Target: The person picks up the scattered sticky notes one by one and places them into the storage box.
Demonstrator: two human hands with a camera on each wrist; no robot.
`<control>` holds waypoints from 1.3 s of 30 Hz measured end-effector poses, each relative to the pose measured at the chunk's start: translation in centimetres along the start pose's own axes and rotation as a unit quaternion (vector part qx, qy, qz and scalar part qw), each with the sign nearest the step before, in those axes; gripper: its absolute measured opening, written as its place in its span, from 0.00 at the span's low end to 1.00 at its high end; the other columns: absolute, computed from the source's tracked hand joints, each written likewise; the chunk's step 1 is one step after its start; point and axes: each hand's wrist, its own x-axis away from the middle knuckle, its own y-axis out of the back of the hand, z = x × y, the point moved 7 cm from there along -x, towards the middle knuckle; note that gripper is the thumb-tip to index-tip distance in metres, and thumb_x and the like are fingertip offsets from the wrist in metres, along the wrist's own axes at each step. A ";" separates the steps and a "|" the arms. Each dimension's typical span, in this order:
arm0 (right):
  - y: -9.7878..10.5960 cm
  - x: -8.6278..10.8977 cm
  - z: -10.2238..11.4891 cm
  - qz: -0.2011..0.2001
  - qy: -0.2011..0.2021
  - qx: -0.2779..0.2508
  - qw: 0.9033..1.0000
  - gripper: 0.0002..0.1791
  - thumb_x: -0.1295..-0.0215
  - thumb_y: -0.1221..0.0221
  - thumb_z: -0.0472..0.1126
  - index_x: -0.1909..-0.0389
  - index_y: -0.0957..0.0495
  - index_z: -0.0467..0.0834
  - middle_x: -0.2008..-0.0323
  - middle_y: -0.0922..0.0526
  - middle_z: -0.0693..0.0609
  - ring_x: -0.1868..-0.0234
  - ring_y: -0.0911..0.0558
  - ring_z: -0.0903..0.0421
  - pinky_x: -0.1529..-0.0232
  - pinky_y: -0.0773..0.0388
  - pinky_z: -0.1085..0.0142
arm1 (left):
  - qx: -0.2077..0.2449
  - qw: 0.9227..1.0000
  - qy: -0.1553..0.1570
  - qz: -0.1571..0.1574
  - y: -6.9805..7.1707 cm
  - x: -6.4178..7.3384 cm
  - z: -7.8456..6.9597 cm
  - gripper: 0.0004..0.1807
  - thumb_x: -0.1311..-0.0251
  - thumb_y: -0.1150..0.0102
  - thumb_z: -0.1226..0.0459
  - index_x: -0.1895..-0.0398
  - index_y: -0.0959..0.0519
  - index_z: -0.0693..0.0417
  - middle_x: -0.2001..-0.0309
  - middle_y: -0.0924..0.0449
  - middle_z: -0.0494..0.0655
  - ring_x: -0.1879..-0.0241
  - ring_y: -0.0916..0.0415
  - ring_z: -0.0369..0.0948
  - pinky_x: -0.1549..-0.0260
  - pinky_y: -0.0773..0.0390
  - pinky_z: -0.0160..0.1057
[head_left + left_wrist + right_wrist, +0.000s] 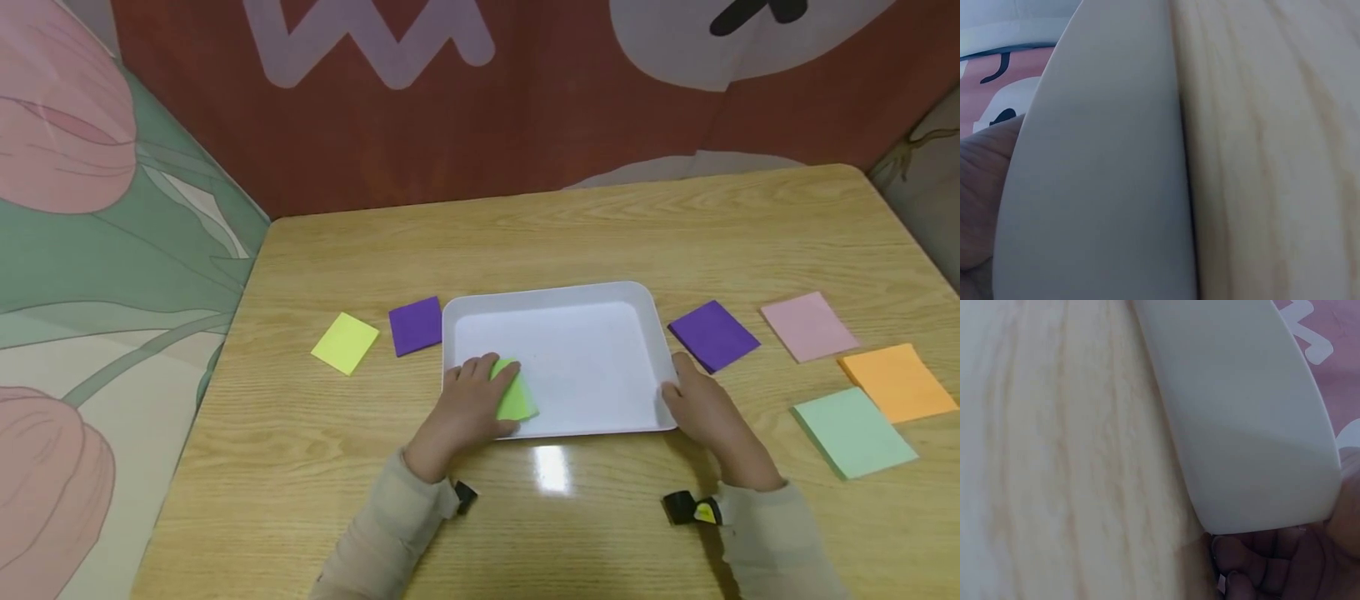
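A shallow white tray (585, 358) lies on the wooden table between both hands. My left hand (468, 404) reaches over its near left corner and grips a lime-green sticky-note pad (513, 400), thumb at the near edge and fingers at the far one. A paler green edge shows along the pad's right side. At the tray's right end, my right hand (705, 408) holds the near corner, thumb over the rim. The right wrist view shows curled fingers (1266, 565) against the outer tray wall (1241, 437). In the left wrist view the tray wall (1097, 156) hides most of the left hand (988, 200).
Left of the tray lie a yellow sticky note pad (345, 343) and a purple one (416, 326). To the right are another purple pad (715, 336), a pink one (810, 327), an orange one (900, 383) and a mint one (855, 432). A printed red curtain (525, 125) hangs behind the table.
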 end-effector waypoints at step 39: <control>0.1 -0.1 -0.1 -0.004 0.006 -0.009 1.000 0.11 0.40 0.61 0.32 0.59 0.45 0.29 0.71 0.30 0.33 0.73 0.30 0.46 0.74 0.31 0.55 | 0.119 0.965 0.111 -0.208 5.2 1.7 10.4 0.32 0.57 0.42 0.65 0.44 0.36 0.63 0.47 0.38 0.64 0.47 0.44 0.57 0.56 0.43 0.57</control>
